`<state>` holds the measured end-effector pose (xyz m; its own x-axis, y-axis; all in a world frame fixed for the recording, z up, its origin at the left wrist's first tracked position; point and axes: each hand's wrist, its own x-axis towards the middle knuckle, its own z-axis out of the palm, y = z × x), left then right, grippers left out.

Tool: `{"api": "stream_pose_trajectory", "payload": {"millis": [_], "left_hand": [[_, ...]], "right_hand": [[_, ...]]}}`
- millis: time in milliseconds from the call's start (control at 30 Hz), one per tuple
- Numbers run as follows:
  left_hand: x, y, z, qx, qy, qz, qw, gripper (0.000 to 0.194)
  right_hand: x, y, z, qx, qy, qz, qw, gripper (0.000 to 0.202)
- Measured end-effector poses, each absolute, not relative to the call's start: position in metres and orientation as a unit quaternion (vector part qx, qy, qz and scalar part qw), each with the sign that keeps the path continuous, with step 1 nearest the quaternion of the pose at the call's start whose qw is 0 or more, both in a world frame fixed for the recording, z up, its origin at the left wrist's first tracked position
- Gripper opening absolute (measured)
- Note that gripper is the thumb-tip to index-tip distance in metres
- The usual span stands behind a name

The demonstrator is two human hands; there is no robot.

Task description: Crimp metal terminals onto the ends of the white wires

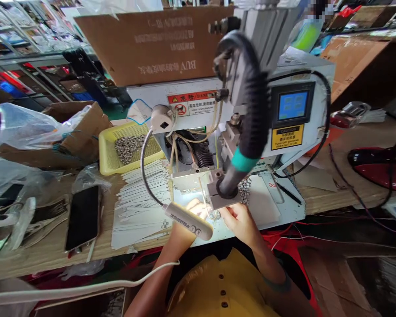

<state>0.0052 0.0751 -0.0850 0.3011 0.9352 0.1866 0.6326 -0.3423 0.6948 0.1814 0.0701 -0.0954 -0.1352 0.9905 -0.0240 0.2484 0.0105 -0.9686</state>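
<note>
Both hands are under the head of a bench press machine (221,193), close to its working point. My left hand (198,208) has its fingers curled in beside the machine's tip; a white gooseneck lamp (188,221) covers part of it. My right hand (240,221) comes in from the other side, thumb and forefinger drawn together. The press head hides what the fingertips hold. Small metal pieces (244,190) lie in a heap just behind my right hand. Left of my left hand, many thin white strips (141,198) are spread in a pile.
A yellow basket (107,169) holds more small metal pieces. A black phone (82,218) and an open carton (77,143) lie to the left. The machine carries a touchscreen (293,105) and a large carton (158,48). A white cable (86,288) crosses the front.
</note>
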Motion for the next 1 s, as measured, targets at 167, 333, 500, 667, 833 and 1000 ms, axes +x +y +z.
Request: {"api": "stream_pose_trajectory", "payload": {"millis": [167,333,500,667,833,1000], "left_hand": [[-0.061,0.056,-0.063,0.747,0.584,0.297,0.114,0.025],[-0.114,0.037,-0.069,0.747,0.614,0.233,0.106,0.02],[-0.108,0.053,-0.094,0.752,0.624,0.209,0.033,0.021],[-0.117,0.085,-0.111,0.771,0.607,0.191,-0.018,0.024],[-0.137,0.102,-0.122,0.769,0.593,0.237,-0.025,0.027],[-0.131,0.097,-0.114,0.748,0.594,0.296,-0.006,0.028]], "right_hand": [[0.207,0.055,-0.089,-0.562,-0.618,0.345,0.428,0.019],[0.222,0.049,-0.094,-0.558,-0.637,0.332,0.416,0.021],[0.21,0.047,-0.093,-0.553,-0.658,0.335,0.386,0.024],[0.216,0.038,-0.08,-0.482,-0.773,0.323,0.258,0.022],[0.248,0.042,-0.083,-0.572,-0.731,0.273,0.251,0.019],[0.255,0.057,-0.111,-0.657,-0.652,0.125,0.357,0.016]]}}
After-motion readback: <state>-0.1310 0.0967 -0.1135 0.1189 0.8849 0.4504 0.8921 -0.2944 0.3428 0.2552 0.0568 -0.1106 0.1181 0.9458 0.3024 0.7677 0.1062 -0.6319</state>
